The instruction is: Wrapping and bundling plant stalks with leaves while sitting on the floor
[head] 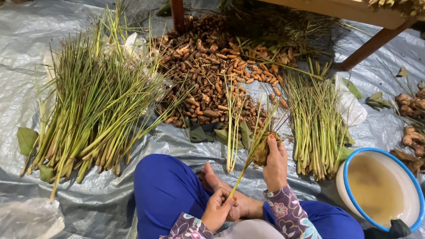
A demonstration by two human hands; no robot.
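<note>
I sit cross-legged in blue trousers on a grey plastic sheet (pixel 10 85). My left hand (pixel 219 208), low over my lap, pinches the base of a green lemongrass stalk (pixel 249 157) that slants up to the right. My right hand (pixel 275 162) is raised and closed around a brownish leaf-wrapped bundle (pixel 261 151) at the stalk's upper part. A few loose stalks (pixel 232 128) lie just in front of my knees.
A big heap of lemongrass (pixel 87 106) lies left, a smaller row (pixel 315 124) right. A pile of brown turmeric roots (pixel 210 72) sits ahead. A blue-rimmed bowl of cloudy water (pixel 380 188) stands right. A wooden table (pixel 322 5) stands overhead.
</note>
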